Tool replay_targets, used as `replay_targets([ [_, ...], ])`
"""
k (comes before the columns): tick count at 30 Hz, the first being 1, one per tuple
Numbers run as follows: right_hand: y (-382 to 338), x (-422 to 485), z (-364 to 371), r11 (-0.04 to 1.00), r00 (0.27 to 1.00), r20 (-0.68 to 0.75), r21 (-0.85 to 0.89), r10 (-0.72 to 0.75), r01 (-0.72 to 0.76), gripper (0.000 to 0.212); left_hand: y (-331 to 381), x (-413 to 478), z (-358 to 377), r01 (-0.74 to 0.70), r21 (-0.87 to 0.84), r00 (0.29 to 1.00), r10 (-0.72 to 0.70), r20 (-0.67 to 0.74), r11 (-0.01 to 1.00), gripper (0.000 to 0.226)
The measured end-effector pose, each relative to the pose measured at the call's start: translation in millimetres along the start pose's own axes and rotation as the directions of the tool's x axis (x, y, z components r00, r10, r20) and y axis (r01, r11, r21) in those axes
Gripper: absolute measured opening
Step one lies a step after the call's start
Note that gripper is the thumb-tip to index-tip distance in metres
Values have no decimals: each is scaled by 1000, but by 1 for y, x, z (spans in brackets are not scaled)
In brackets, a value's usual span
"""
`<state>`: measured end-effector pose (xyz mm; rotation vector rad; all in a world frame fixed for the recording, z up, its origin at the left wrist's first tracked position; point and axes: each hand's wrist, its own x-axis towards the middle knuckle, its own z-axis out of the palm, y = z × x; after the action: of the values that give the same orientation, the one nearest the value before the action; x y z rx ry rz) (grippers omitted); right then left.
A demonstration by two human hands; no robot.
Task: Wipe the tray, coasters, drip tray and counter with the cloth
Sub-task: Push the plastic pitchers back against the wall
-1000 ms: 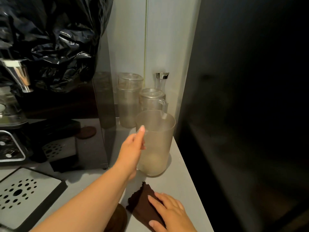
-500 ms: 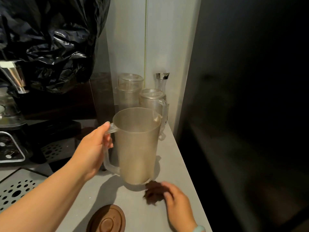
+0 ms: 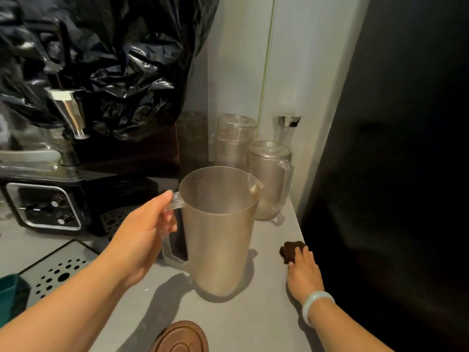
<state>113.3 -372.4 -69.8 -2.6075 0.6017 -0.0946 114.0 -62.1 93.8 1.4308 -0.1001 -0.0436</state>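
My left hand [image 3: 144,237] grips the handle of a tall translucent plastic pitcher [image 3: 220,232] that stands or hovers just over the grey counter [image 3: 253,321]. My right hand [image 3: 303,271] presses flat on a small dark brown cloth [image 3: 290,250] at the counter's right edge. A perforated steel drip tray [image 3: 54,273] lies at the lower left. A round brown coaster [image 3: 181,337] sits at the bottom edge.
Two lidded plastic jugs [image 3: 271,179] and a glass carafe [image 3: 288,130] stand at the back by the wall. A coffee machine [image 3: 48,204] under a black plastic bag [image 3: 101,59] fills the left. A dark panel borders the counter on the right. A teal object [image 3: 10,295] sits at far left.
My left hand took the pitcher's handle and pulled it forward and left. My right hand slid the cloth to the right, toward the counter's right edge.
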Motion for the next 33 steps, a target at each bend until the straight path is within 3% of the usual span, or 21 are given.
replay_targets([
  [3,-18,7,8,984,980,111,-52,-164,170,52,0,0,-15,-2,-4,999,3,40,1000,35],
  [5,-33,4,15,961,950,174,-50,-259,272,52,0,-2,-26,-10,7,999,10,36,1000,62],
  [8,-45,-8,22,922,908,204,-51,-367,384,52,8,-12,-31,-2,9,999,2,43,1000,75],
  [16,-57,-67,37,776,737,249,119,-628,620,48,13,-49,-50,32,-80,999,-33,-14,996,37],
  [19,-58,-71,34,802,803,220,399,-554,444,42,16,-65,-65,24,-98,996,-33,-85,995,42],
  [22,-54,-55,19,769,940,94,605,-327,207,36,17,-80,-81,-8,-98,989,-6,-145,995,43],
  [24,-48,-36,8,740,985,-12,658,-169,135,34,17,-87,-90,-47,-108,983,27,-182,993,40],
  [29,-26,11,-7,831,978,-193,554,75,45,35,15,-102,-108,-130,-100,947,94,-308,986,36],
  [33,-31,32,8,945,992,-124,323,-8,48,40,16,-114,-112,-112,-123,917,55,-395,986,32],
])
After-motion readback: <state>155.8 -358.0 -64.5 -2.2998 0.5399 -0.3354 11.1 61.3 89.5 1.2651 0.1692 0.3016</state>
